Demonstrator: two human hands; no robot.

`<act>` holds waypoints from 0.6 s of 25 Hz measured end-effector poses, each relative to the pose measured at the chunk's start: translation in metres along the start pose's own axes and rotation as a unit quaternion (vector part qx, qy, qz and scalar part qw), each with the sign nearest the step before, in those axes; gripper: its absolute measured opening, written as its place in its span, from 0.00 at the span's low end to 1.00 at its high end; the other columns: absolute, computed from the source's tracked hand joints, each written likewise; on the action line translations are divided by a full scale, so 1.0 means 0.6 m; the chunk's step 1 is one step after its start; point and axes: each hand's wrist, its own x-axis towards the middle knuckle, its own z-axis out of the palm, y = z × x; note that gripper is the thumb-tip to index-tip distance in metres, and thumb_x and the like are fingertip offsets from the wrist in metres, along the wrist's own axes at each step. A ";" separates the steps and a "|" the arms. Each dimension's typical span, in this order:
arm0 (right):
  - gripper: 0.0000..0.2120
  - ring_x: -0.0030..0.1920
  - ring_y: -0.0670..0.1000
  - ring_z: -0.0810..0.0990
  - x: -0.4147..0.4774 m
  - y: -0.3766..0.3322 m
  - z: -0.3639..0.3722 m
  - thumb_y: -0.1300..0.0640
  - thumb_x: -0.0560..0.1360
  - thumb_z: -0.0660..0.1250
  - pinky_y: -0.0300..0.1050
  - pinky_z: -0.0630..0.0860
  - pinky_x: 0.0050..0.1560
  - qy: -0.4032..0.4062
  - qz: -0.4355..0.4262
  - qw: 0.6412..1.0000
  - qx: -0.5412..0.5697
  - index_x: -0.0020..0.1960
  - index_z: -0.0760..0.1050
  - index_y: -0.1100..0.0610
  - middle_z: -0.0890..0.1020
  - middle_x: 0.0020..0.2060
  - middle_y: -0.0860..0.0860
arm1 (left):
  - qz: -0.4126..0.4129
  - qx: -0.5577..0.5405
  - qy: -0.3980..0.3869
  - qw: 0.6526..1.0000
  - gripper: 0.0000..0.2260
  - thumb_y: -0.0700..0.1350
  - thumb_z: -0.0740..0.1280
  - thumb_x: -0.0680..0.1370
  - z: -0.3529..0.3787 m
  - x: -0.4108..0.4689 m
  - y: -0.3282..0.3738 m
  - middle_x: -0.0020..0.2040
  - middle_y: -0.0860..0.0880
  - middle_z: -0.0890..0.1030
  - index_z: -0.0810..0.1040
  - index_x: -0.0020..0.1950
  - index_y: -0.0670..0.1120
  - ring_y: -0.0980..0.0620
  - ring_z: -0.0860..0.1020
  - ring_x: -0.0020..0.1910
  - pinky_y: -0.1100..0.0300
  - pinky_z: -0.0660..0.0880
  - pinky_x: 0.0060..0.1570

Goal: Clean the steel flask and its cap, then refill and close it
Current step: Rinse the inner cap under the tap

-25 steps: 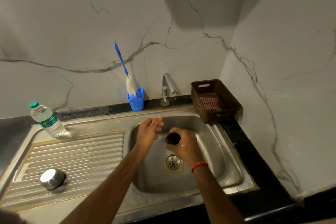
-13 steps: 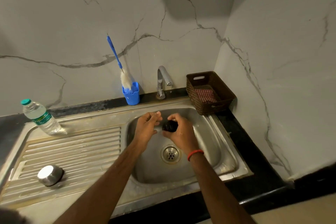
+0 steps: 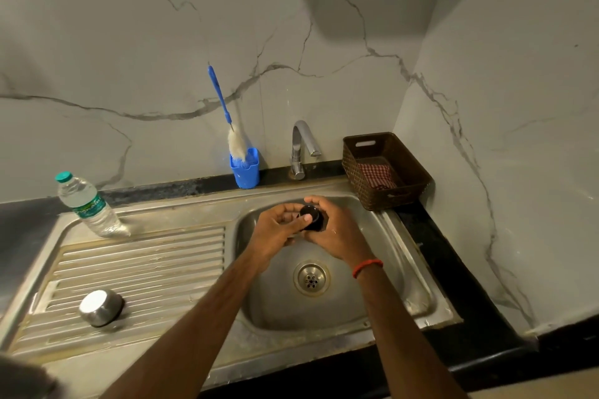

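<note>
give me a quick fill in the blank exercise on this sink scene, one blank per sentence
1. Both hands hold a small black round cap over the steel sink's ____.
2. The blue-handled bottle brush stands in a ____ plastic cup.
3. The red-checked cloth lies inside the brown woven ____.
4. The clear plastic water bottle has a ____ lid.

Missing words: basin; blue; basket; green

Green label on the plastic water bottle (image 3: 87,204), lettering illegible.
</note>
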 end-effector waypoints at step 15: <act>0.24 0.50 0.46 0.80 0.002 0.007 0.045 0.56 0.63 0.81 0.43 0.79 0.50 0.046 0.048 0.995 -0.075 0.55 0.75 0.49 0.81 0.48 0.46 | 0.018 0.057 0.085 0.995 0.10 0.54 0.66 0.82 -0.034 -0.007 -0.009 0.53 0.52 0.84 0.80 0.57 0.50 0.54 0.82 0.54 0.58 0.77 0.47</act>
